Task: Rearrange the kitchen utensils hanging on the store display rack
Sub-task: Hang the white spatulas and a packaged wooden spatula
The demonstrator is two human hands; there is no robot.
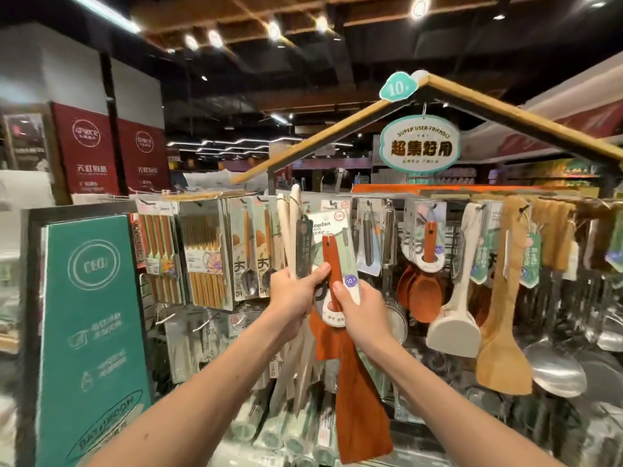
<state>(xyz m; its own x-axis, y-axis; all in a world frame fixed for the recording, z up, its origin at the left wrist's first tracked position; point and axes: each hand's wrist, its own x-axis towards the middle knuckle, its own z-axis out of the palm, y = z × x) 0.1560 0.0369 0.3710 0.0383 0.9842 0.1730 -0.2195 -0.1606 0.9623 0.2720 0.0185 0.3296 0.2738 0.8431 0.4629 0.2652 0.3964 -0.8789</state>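
Right now, in front of the display rack, my left hand clutches pale wooden utensils and my right hand grasps a reddish-brown spatula

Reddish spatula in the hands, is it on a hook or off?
Off: right hand grips the spatula, tilted, its card in front of the rack.

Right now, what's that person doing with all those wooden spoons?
A person is sorting utensils at a store display rack. The left hand grips a bunch of pale wooden utensils by their handles, and the right hand holds a reddish-brown spatula on its card. More spatulas hang on hooks to the right.
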